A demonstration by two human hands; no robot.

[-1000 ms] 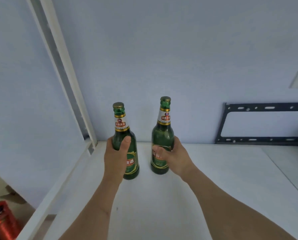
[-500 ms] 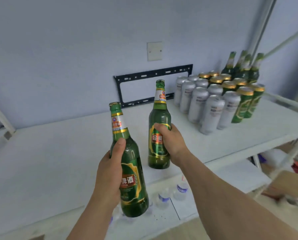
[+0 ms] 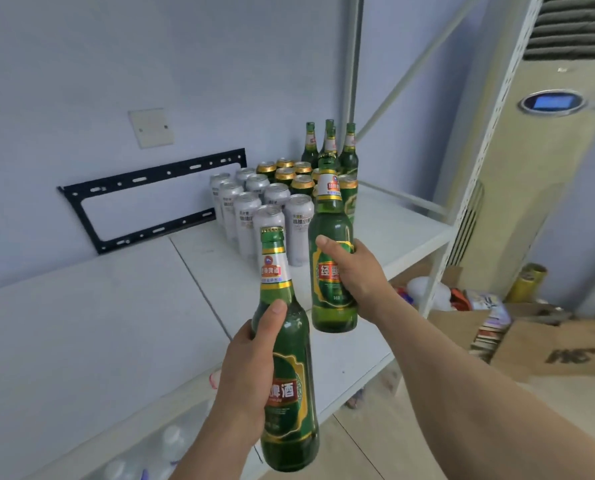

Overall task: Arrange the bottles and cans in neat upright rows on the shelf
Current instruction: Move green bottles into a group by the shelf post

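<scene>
The silver cans (image 3: 254, 216) stand in rows on the shelf (image 3: 98, 323), and everything else is told from them. Just in front of the silver cans, low and toward the person, the left hand (image 3: 251, 362) wraps its fingers around a green bottle (image 3: 285, 375). It is held in the air over the shelf's front edge. Its long side runs up and down, cap on top, leaning a little to the left.

To the right of that, still in front of the silver cans, the right hand (image 3: 354, 271) grips a second bottle (image 3: 332, 258), almost straight up, cap on top.

Behind and right of the silver cans stand green cans (image 3: 301, 183) and more bottles (image 3: 327, 143).

The two held bottles are close together. They could bump and clink. A bottle swung in low could also knock the cans over.
</scene>
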